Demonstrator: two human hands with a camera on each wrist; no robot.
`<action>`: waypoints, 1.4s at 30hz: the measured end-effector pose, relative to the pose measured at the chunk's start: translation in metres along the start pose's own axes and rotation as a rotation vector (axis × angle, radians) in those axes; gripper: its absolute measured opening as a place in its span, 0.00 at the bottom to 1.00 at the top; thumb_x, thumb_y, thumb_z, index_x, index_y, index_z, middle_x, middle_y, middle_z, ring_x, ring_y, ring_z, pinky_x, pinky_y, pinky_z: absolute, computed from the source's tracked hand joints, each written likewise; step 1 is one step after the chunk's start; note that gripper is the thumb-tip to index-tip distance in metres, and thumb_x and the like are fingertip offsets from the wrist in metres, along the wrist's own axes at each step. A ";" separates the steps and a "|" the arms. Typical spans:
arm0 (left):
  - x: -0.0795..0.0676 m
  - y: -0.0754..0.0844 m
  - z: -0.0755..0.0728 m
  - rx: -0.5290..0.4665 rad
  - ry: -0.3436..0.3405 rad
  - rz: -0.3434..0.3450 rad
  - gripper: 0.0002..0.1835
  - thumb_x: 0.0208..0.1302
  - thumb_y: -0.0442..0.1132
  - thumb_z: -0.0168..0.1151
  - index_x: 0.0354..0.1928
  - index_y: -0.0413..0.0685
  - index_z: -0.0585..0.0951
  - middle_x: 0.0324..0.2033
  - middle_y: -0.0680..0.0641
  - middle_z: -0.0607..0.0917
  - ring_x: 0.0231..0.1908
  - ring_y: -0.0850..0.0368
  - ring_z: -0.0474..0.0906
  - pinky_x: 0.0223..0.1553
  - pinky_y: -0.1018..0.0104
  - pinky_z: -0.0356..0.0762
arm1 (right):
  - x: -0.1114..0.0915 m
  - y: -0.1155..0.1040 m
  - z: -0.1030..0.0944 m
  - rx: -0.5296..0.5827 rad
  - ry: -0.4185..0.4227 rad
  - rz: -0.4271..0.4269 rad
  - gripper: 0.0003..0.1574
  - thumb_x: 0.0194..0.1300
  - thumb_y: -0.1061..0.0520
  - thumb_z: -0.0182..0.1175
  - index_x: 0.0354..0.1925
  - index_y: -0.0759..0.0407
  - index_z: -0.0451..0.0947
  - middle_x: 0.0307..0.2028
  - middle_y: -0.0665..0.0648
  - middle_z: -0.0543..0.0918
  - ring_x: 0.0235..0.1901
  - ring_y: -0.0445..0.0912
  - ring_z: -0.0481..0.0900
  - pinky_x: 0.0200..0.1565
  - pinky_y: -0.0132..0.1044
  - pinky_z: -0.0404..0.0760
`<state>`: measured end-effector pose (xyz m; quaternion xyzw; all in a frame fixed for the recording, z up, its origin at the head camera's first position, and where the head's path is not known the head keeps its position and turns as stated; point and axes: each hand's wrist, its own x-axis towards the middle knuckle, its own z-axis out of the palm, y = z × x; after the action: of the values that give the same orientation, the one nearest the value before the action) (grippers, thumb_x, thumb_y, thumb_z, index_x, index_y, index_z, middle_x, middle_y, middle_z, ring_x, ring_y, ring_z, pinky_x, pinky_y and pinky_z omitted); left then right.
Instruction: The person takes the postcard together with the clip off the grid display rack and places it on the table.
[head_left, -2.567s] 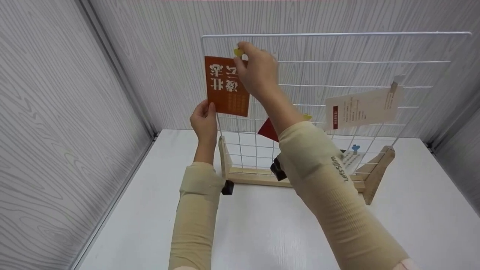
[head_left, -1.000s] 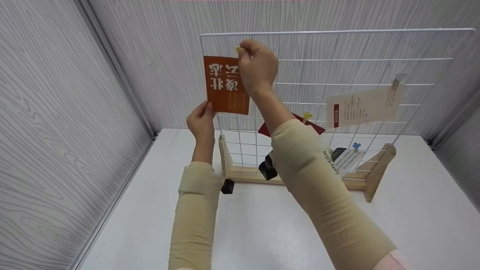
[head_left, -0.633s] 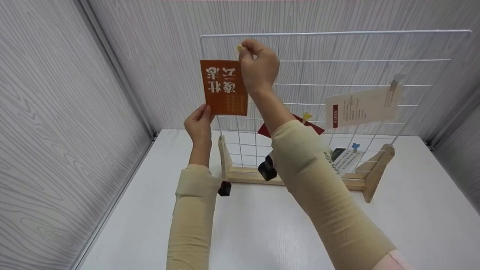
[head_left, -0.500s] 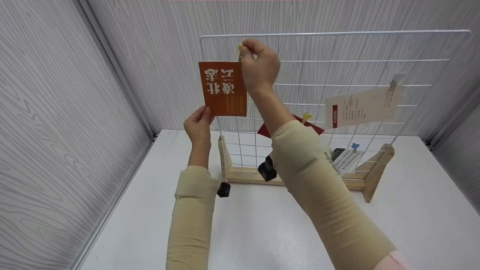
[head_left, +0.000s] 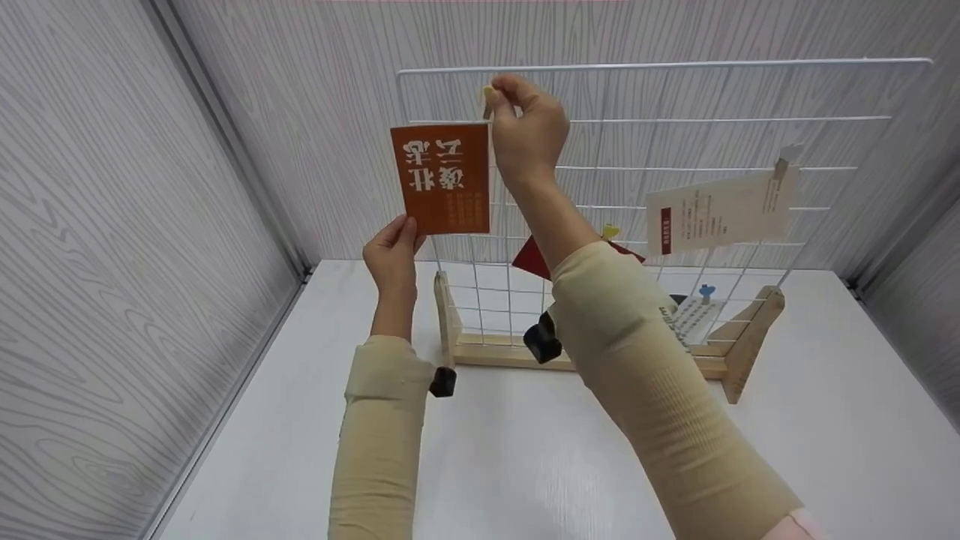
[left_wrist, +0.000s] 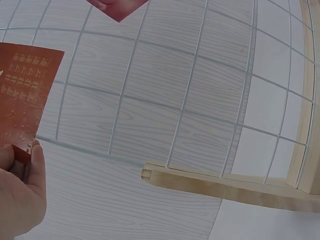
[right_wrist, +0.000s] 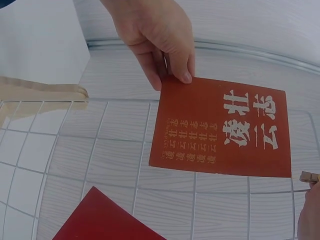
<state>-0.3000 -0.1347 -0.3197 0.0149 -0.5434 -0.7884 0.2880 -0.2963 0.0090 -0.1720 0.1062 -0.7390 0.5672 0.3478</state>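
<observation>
Now the orange card [head_left: 442, 180]: lower and further left than a second ago, its top corner just apart from the clip [right_wrist: 306, 176], in front of the rack [head_left: 495, 355]
Left hand [head_left: 394, 255]: thumb and fingers together, pinching the card's lower corner
Right hand [head_left: 529, 131]: fingers curled, pinching the clip
Rack: carries a clipped white card [head_left: 724, 214] and red card [head_left: 534, 261]

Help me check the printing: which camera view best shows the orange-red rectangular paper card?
The right-wrist view: there the orange-red rectangular paper card looks large and nearly whole, its white and gold print clear. The head view shows it smaller; the left-wrist view cuts it off at the picture's left edge.
</observation>
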 end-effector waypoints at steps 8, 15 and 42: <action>-0.001 0.000 -0.006 0.007 -0.001 -0.006 0.16 0.56 0.31 0.55 0.46 0.29 0.73 0.40 0.37 0.77 0.39 0.52 0.76 0.40 0.69 0.72 | -0.004 -0.002 -0.003 0.011 -0.022 -0.022 0.06 0.57 0.61 0.56 0.33 0.62 0.78 0.31 0.52 0.80 0.35 0.36 0.73 0.41 0.21 0.65; -0.003 0.001 -0.008 -0.007 0.003 -0.003 0.16 0.55 0.31 0.56 0.46 0.28 0.74 0.38 0.37 0.77 0.37 0.52 0.77 0.38 0.68 0.73 | -0.008 -0.001 -0.007 0.031 -0.038 -0.097 0.04 0.56 0.63 0.56 0.30 0.62 0.78 0.29 0.52 0.80 0.34 0.36 0.74 0.39 0.23 0.67; -0.009 0.004 -0.026 -0.003 0.009 0.012 0.17 0.55 0.32 0.56 0.47 0.30 0.74 0.39 0.37 0.77 0.36 0.51 0.77 0.38 0.66 0.74 | -0.014 0.012 -0.026 0.113 -0.064 -0.203 0.09 0.58 0.63 0.54 0.37 0.67 0.76 0.31 0.55 0.80 0.34 0.40 0.74 0.41 0.26 0.69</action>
<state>-0.2821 -0.1539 -0.3293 0.0148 -0.5409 -0.7874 0.2954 -0.2828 0.0331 -0.1872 0.2177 -0.7020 0.5661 0.3732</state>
